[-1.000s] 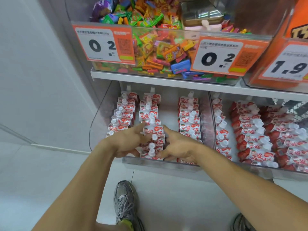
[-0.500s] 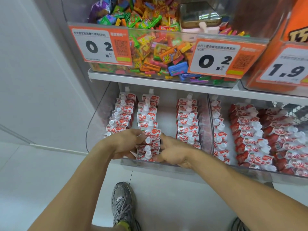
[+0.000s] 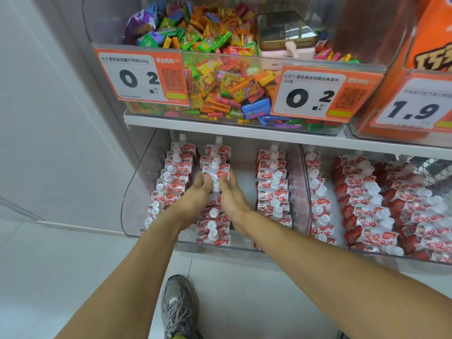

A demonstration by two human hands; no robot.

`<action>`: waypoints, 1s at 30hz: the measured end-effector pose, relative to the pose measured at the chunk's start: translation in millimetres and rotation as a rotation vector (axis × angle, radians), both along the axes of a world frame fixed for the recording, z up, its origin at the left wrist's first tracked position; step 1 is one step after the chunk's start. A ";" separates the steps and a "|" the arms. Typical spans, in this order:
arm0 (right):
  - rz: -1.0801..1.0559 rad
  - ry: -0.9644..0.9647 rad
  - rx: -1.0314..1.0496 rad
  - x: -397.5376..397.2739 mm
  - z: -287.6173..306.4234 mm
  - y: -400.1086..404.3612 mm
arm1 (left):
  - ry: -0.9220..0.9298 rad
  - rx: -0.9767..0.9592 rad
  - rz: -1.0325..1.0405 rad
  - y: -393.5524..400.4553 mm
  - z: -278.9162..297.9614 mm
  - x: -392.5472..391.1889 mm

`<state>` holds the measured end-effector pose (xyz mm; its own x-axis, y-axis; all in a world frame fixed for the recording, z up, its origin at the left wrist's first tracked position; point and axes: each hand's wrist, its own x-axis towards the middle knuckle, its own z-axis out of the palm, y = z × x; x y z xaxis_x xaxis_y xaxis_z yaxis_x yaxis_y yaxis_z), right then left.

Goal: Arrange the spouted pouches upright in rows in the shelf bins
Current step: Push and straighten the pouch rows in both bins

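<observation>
Left hand [image 3: 195,199]: reaching into the left bin, fingers laid along the left side of the middle row, tips curled onto a pouch partway back.
Right hand [image 3: 231,194]: reaching in beside it, fingers along the right side of the same row, tips curled onto that same pouch.
Held pouch [image 3: 215,176]: pinched between the two hands, upright, white cap showing between the fingertips.
Spouted pouches [image 3: 272,187]: red and white, standing in three rows in the left bin, running near to far; gap between middle and right rows.
Left bin [image 3: 137,199]: clear plastic, on the lower shelf, curved left wall.
Right bin [image 3: 415,261]: just beside it, more pouches inside, those further right leaning and less orderly.
Candy bin [image 3: 220,89]: on the upper shelf, heaped with bright wrapped sweets, two orange price tags on its front.
Phone [image 3: 285,33]: lying on the sweets, far right of that bin.
Shoe [image 3: 178,307]: grey trainer on the pale floor, near edge.
</observation>
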<state>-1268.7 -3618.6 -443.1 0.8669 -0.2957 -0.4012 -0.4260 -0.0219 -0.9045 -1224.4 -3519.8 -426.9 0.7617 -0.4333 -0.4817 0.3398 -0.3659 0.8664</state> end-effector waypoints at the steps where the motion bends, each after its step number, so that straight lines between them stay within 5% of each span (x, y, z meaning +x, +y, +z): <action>1: -0.005 0.004 0.001 0.1 -3.0 0.2 | 0.018 -0.033 -0.019 -1.0 -0.7 -0.4; 14: -0.150 -0.054 0.018 31.3 -9.2 -14.3 | -0.114 -0.155 0.171 -28.0 -14.8 31.9; 30: -0.197 -0.017 0.056 55.7 -28.0 -24.3 | -0.092 -0.206 0.057 -40.1 -36.4 65.6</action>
